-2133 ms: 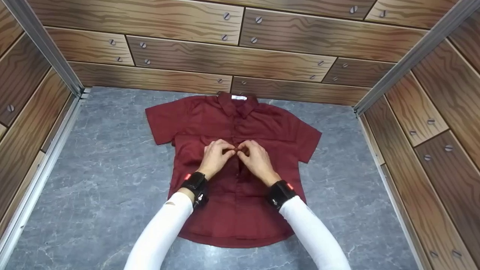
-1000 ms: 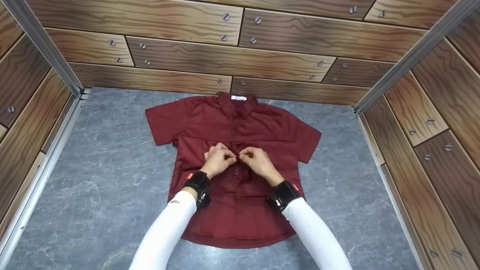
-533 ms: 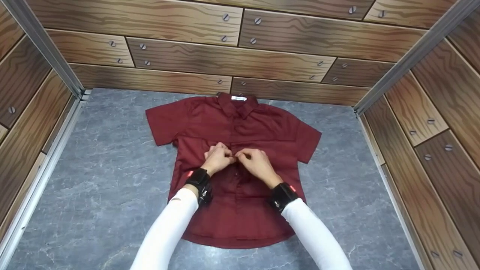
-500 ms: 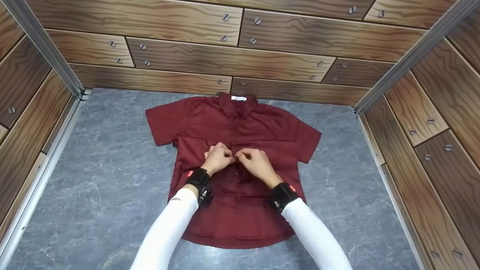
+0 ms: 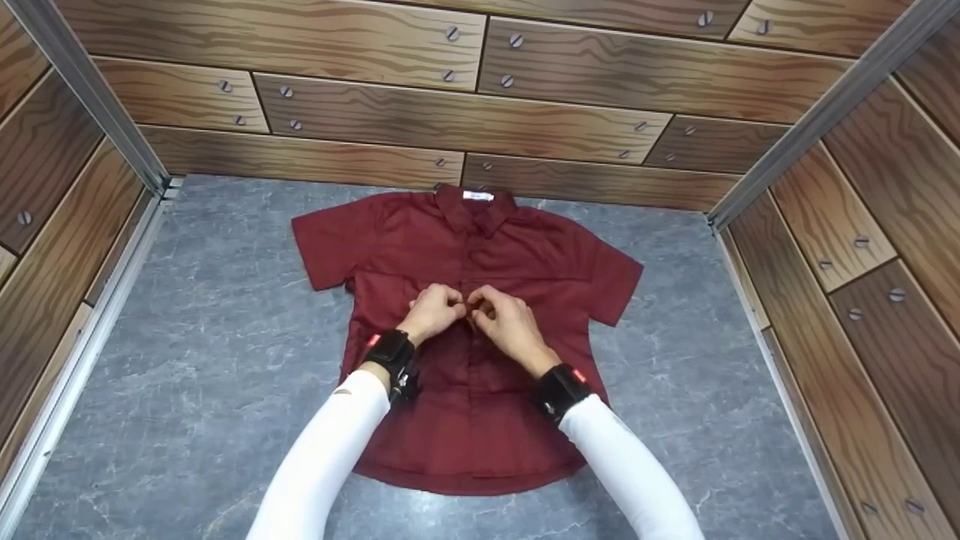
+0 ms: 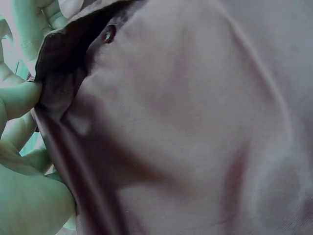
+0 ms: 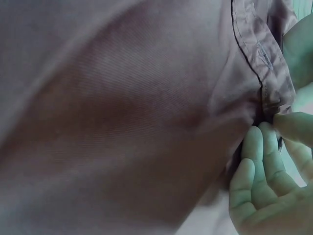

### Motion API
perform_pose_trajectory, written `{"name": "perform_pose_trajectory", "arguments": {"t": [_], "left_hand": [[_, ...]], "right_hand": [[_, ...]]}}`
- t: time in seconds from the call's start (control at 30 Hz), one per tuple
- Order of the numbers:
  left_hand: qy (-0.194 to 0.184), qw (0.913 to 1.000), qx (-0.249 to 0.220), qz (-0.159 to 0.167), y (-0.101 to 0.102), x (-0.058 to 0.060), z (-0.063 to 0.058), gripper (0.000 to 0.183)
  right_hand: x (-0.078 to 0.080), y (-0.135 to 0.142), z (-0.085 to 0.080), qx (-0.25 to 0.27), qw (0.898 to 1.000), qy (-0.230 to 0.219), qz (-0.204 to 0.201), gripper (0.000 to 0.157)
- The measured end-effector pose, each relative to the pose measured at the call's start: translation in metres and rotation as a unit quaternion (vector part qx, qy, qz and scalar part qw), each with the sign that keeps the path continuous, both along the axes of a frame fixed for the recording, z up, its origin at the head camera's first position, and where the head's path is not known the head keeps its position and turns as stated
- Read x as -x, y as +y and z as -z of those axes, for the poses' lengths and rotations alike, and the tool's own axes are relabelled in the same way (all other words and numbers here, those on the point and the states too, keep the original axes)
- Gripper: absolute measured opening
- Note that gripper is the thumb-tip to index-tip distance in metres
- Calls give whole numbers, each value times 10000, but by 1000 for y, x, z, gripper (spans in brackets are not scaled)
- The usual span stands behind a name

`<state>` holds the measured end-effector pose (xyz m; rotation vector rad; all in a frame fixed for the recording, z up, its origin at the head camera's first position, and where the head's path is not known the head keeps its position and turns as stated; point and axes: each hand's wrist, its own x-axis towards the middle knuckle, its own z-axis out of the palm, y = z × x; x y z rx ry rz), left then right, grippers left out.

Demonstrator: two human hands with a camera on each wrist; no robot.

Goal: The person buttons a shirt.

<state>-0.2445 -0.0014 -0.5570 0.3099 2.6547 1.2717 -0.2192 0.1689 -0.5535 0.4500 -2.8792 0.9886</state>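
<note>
A dark red short-sleeved button-up shirt (image 5: 416, 240) lies front up, collar away from me. My left hand (image 5: 435, 309) pinches the front placket at mid-chest with thumb and fingers. Opposite it, my right hand (image 5: 510, 322) holds the same stretch of placket, its fingertips close to the left ones. In the left wrist view, a small dark button (image 6: 108, 34) shows under the lifted placket edge, beside the left hand (image 6: 34, 200). A stitched buttonhole (image 7: 265, 55) appears in the right wrist view, above the right hand (image 7: 269, 181). The fingers hide the exact spot being gripped.
The shirt is spread on a grey marbled surface (image 5: 187, 337). Wood-patterned panels (image 5: 360, 105) with metal edge rails stand at the back and on both sides. A white label (image 5: 478, 196) sits inside the collar. Black bands (image 5: 562, 390) circle both wrists.
Over two seconds both hands slid a little down the placket, then slightly back up. The right thumb and index finger now look farther apart. The lower shirt has shifted slightly left.
</note>
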Motion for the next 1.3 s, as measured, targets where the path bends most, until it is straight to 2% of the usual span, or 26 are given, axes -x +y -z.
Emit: {"name": "perform_pose_trajectory", "arguments": {"t": [0.2, 0.4, 0.6, 0.67, 0.8, 0.9, 1.07, 1.3], "left_hand": [[-183, 9991, -369, 129, -2, 0, 0, 26], [-554, 9924, -1032, 373, -4, 1, 0, 20], [-289, 9971, -617, 335, -3, 0, -1, 16], [-336, 9972, -600, 302, -3, 0, -1, 16], [-698, 9937, -839, 243, -2, -1, -4, 23], [-725, 9937, -795, 310, -2, -1, -4, 26], [-371, 9973, -532, 350, -2, -1, -2, 20], [4, 9999, -72, 100, 1, -3, -2, 12]], "right_hand": [[-1, 0, 1, -13, 9999, 132, 20, 22], [-1, 2, 1, -169, 9994, 309, 49, 20], [-2, 3, 0, -132, 9991, 393, 58, 19], [-2, 4, 0, -141, 9991, 402, 54, 18], [-2, 4, 1, -185, 9989, 432, 61, 18], [-2, 5, 0, -249, 9989, 392, 65, 18], [-1, 8, -2, -43, 9999, 99, 54, 16], [2, 14, -1, 214, 9981, -89, 579, 14]]}}
